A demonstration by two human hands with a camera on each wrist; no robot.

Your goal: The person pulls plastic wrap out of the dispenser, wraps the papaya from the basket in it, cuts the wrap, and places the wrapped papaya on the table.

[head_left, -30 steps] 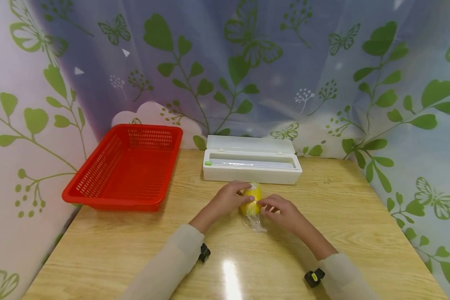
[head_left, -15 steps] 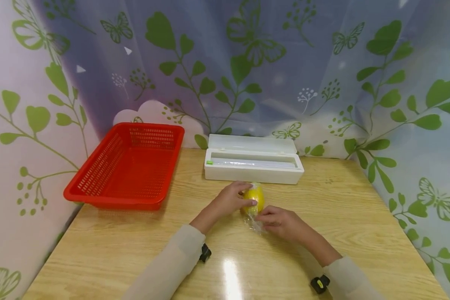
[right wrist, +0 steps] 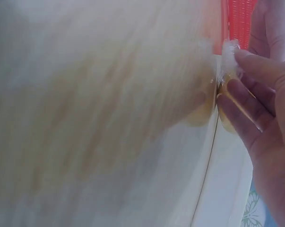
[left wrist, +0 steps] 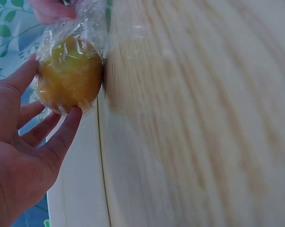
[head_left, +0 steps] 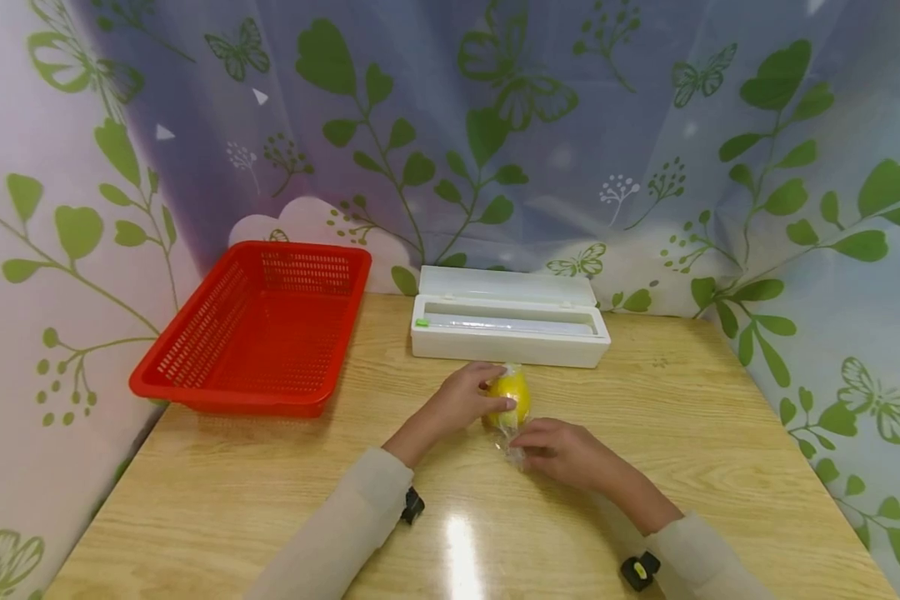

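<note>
A yellow lemon-like fruit [head_left: 514, 390] wrapped in clear cling film lies on the wooden table [head_left: 607, 500] before me. My left hand [head_left: 459, 400] holds it from the left, thumb on the near side and fingers at the far end. Seen from the left wrist, the fruit [left wrist: 69, 75] sits between spread thumb and fingers [left wrist: 66, 132]. Loose cling film [head_left: 507, 447] bunches at the fruit's near end. There my right hand [head_left: 566, 452] pinches the film. In the right wrist view the right hand [right wrist: 270, 104] partly hides the fruit, its thumb at the crumpled film [right wrist: 230, 54].
Just beyond the hands stands a long white cling film box [head_left: 510, 344], lid [head_left: 506, 286] raised, a roll [head_left: 506, 325] inside and a green slider [head_left: 422, 322] at its left. To the left is a red plastic basket [head_left: 228, 400]. A patterned curtain [head_left: 420, 108] surrounds the table.
My right hand has come from the fruit's right side down to its near end and taken hold of the loose film. The left hand keeps its place on the fruit.
</note>
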